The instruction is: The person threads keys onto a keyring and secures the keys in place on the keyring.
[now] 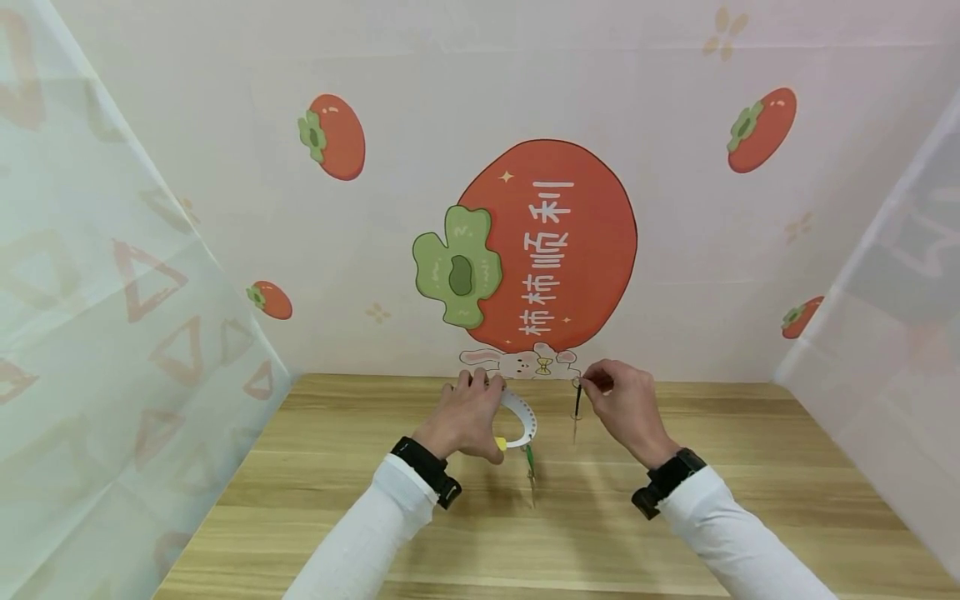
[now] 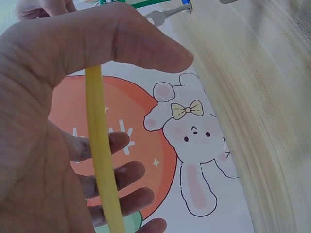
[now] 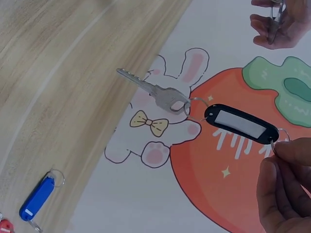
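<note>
My left hand (image 1: 467,412) holds a white and yellow ring (image 1: 527,417), whose white band carries small dark marks. In the left wrist view its yellow edge (image 2: 103,150) runs between the thumb and the fingers. A green key tag (image 1: 529,456) with a key (image 1: 532,492) hangs from the ring's lower side. With thumb and fingertips, my right hand (image 1: 624,408) pinches the small wire ring of a black key tag (image 3: 240,124) that has a white label. A silver key (image 3: 167,98) dangles from the tag's other end.
A blue key tag (image 3: 38,198) lies on the wooden table (image 1: 337,500), with part of a red thing (image 3: 6,226) beside it. Behind the table's far edge stands a white printed backdrop (image 1: 225,125). Pale sheets (image 1: 112,333) flank both sides.
</note>
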`<action>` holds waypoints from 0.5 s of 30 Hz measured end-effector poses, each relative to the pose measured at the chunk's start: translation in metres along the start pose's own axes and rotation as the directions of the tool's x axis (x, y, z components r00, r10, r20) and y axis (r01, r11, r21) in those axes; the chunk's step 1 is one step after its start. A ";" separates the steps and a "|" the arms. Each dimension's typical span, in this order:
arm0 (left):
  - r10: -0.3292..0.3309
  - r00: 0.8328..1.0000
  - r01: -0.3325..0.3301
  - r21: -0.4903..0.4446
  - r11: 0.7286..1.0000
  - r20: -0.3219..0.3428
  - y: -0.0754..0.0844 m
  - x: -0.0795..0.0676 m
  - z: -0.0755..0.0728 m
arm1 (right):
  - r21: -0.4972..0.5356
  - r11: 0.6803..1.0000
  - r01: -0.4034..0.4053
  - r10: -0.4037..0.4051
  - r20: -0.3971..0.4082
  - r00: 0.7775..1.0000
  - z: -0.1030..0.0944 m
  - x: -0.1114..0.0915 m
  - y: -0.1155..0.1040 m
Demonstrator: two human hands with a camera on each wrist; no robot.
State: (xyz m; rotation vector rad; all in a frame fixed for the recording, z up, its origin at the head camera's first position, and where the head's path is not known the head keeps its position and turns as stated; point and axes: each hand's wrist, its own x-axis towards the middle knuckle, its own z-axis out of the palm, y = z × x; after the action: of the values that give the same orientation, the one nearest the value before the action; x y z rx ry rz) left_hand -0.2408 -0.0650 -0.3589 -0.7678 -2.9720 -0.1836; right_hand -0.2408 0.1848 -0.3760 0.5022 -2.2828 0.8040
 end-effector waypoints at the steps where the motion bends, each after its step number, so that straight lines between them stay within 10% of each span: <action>1: 0.001 1.000 -0.001 -0.002 1.000 -0.002 0.000 0.000 0.000 | -0.006 1.000 0.003 -0.003 0.006 1.000 0.000 -0.001 0.001; 9: -0.009 1.000 0.009 -0.019 1.000 -0.009 -0.001 0.001 -0.001 | -0.003 0.999 -0.054 0.054 0.117 0.992 0.003 -0.002 0.002; 15: -0.014 1.000 0.014 -0.022 1.000 -0.017 -0.002 0.002 -0.001 | 0.072 0.981 -0.180 0.152 0.288 0.945 0.000 0.002 0.000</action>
State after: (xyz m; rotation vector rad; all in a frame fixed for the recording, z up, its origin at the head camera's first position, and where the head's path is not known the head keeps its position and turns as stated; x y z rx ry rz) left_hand -0.2439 -0.0662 -0.3578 -0.7441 -2.9642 -0.2227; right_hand -0.2424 0.1840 -0.3742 0.4995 -2.5850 0.9847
